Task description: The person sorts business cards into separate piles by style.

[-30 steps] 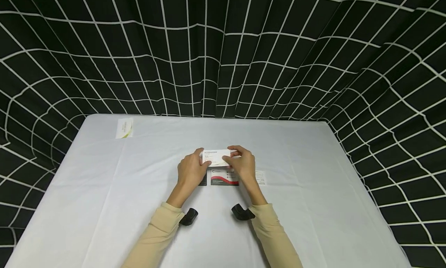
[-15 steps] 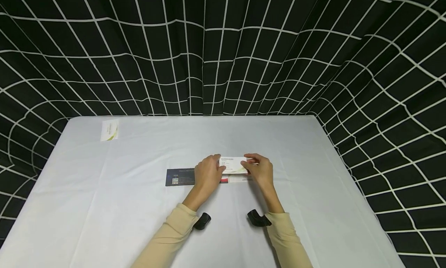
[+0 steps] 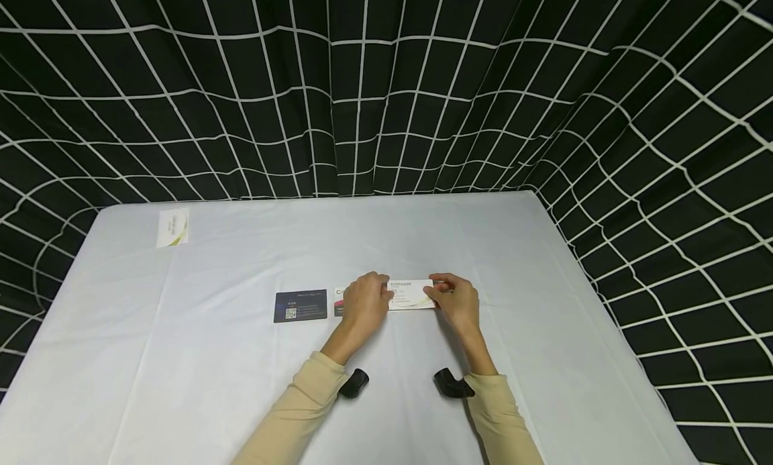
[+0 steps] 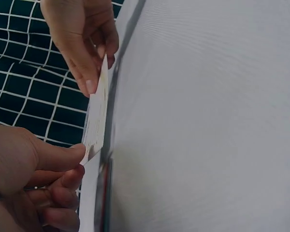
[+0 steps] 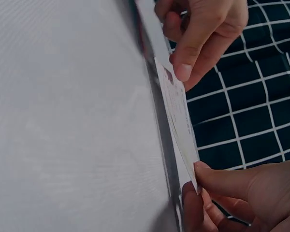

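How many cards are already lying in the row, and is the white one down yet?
Two cards already lie flat side by side: the dark blue card and a red-edged card, mostly hidden by the left hand. In hand: both hands, the right hand too, pinch the white card just above the table. Left: laying it flat; another card waits far off.

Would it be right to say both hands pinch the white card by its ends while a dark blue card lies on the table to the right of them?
Not quite. In the head view the dark blue card lies left of the hands; the left hand and right hand do pinch the white card.
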The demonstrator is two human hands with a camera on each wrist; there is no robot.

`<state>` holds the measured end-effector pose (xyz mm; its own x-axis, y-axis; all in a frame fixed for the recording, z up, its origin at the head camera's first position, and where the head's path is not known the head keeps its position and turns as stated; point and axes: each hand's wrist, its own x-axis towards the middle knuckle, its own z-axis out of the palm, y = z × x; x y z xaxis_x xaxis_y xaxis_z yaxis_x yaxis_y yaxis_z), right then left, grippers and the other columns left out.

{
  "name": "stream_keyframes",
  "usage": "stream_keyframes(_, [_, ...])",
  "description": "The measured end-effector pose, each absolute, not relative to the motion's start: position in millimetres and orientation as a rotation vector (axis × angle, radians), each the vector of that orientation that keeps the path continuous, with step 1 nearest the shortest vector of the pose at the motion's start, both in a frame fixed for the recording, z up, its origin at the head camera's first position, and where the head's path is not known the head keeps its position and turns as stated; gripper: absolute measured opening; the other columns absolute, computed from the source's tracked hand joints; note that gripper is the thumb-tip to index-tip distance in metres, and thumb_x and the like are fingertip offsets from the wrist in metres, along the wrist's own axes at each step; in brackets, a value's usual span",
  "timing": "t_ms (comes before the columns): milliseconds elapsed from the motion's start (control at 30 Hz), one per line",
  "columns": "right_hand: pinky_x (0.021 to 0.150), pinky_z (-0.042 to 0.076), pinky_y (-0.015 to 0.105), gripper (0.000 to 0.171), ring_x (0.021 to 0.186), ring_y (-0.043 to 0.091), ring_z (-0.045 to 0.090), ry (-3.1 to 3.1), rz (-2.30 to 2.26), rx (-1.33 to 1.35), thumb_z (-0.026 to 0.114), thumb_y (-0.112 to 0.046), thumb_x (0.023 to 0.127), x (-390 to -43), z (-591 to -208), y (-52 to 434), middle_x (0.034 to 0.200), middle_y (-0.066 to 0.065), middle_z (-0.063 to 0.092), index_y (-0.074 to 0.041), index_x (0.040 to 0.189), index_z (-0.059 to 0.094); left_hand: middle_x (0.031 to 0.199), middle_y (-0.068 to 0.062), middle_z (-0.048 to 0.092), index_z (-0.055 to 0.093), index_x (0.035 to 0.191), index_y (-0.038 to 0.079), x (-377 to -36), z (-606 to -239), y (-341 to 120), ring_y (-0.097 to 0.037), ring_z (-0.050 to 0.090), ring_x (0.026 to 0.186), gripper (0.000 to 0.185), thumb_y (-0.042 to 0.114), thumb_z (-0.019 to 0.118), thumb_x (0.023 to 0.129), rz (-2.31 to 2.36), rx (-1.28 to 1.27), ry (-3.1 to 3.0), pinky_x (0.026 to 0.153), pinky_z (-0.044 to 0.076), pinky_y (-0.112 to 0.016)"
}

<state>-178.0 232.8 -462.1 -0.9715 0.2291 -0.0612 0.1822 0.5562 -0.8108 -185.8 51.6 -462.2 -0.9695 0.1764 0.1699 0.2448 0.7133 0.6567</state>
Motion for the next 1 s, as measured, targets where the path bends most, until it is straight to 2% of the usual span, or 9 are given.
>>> stream_keyframes(333, [0.052,0.040,0.024,0.022,0.059,0.015,0.056,-2.736,1.261,-0.285,0.079,-0.010,0.081,-176.1,-467.1,226.3,0.076,0.008,0.069,-0.001,0.101,0.074,0.080,-0.012,0.070,0.073,0.102,-0.005,-185.4,-467.0,49.3,-0.024,0.067,0.067,0.027,0.006,0.079,0.078,-1.008,-0.372,-2.846,0.054,0.049,-0.034])
stream_keyframes(600, [0.060,0.046,0.028,0.022,0.066,0.020,0.063,-2.741,1.198,-0.305,0.079,-0.012,0.082,-174.8,-468.4,224.1,0.077,0.007,0.070,-0.002,0.101,0.074,0.065,-0.003,0.060,0.073,0.083,0.002,-188.0,-466.7,49.4,-0.018,0.058,0.057,0.015,0.012,0.082,0.077,-0.924,-0.409,-2.877,0.049,0.042,-0.033])
stream_keyframes(733, [0.055,0.046,0.027,0.022,0.061,0.019,0.061,-2.754,1.163,-0.315,0.079,-0.011,0.081,-173.6,-467.3,222.5,0.077,0.008,0.069,-0.001,0.101,0.074,0.064,-0.003,0.060,0.071,0.076,0.004,-188.6,-468.0,50.3,-0.020,0.059,0.057,0.016,0.014,0.083,0.076,-0.890,-0.419,-2.882,0.048,0.041,-0.034])
stream_keyframes(900, [0.049,0.043,0.023,0.024,0.054,0.015,0.055,-2.786,1.133,-0.316,0.079,-0.010,0.082,-172.2,-466.4,220.6,0.076,0.009,0.067,0.001,0.101,0.072,0.068,-0.006,0.063,0.071,0.078,0.004,-187.7,-469.5,51.4,-0.026,0.063,0.060,0.018,0.017,0.084,0.074,-0.832,-0.398,-2.888,0.049,0.043,-0.036])
stream_keyframes(1000, [0.048,0.039,0.023,0.019,0.053,0.013,0.052,-2.788,1.126,-0.338,0.079,-0.011,0.081,-172.2,-467.2,220.2,0.074,0.008,0.066,0.000,0.096,0.074,0.068,-0.007,0.062,0.071,0.080,0.004,-186.8,-470.7,52.1,-0.028,0.063,0.060,0.021,0.018,0.085,0.074,-0.805,-0.385,-2.884,0.048,0.043,-0.036])
